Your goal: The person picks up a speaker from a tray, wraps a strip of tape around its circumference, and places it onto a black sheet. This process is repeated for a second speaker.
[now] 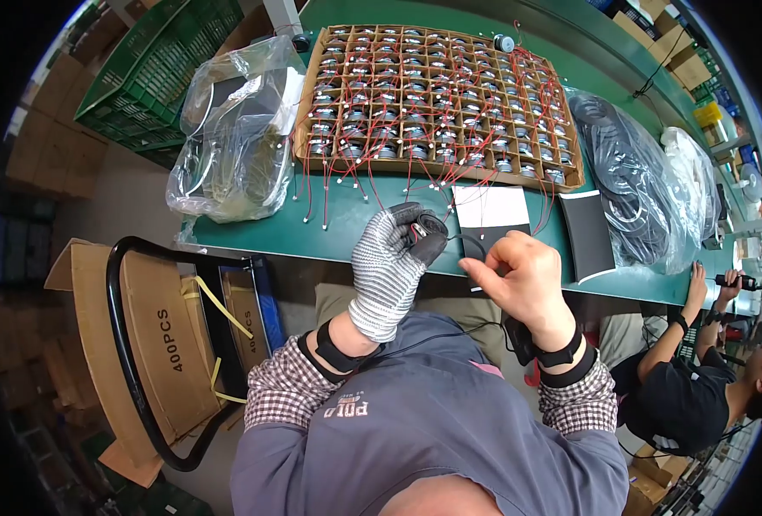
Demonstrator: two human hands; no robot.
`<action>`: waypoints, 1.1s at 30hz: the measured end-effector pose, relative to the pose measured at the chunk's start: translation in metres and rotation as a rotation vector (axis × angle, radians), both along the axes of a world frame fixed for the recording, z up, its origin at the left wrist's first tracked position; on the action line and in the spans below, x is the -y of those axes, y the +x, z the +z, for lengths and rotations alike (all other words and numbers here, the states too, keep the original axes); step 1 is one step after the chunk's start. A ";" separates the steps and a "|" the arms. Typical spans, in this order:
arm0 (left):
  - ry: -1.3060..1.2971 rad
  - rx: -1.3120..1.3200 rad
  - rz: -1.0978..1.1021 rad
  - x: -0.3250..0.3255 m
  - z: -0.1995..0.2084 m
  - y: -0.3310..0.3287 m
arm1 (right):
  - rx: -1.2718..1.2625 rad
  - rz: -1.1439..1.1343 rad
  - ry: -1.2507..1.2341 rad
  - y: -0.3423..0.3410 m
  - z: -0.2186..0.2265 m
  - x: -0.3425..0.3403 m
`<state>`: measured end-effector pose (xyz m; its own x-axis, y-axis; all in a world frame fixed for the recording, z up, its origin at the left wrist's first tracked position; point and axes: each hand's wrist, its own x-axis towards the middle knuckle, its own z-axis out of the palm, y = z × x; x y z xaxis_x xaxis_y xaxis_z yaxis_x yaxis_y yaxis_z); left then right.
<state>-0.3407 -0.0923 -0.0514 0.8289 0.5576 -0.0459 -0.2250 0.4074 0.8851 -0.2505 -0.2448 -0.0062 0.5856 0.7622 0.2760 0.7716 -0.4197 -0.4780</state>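
Note:
My left hand (387, 268), in a striped glove with dark fingertips, grips a small round speaker (431, 227) with its dark side up. A bit of red wire shows beside it, under my fingers. My bare right hand (523, 273) is just to the right, fingers curled and thumb pointing at the speaker. A thin black strip (468, 240) curves from beside the speaker to my right fingers, which close on it. Beyond my hands stands a divided cardboard tray (310, 160) full of speakers (384, 151), their red wires hanging over its near edge.
A clear plastic bag (235, 138) with dark sheets lies left on the green table (312, 232). Right are a black sheet (587, 236), a white sheet (491, 205) and bagged black strips (626, 172). A chair (116, 331) holding cardboard stands left; another person (686, 378) works right.

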 end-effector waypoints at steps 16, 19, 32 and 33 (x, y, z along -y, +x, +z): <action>-0.529 0.044 -0.191 -0.020 -0.008 -0.002 | -0.675 -0.020 0.182 0.025 0.007 0.024; -0.548 0.025 -0.227 -0.018 -0.002 -0.004 | -0.727 -0.082 0.133 0.032 -0.001 0.022; -0.577 0.028 -0.408 -0.013 0.009 -0.015 | -0.583 -0.059 0.096 0.041 -0.004 -0.015; -0.547 0.014 -0.430 -0.013 0.010 -0.016 | -0.571 -0.050 0.098 0.041 -0.001 -0.020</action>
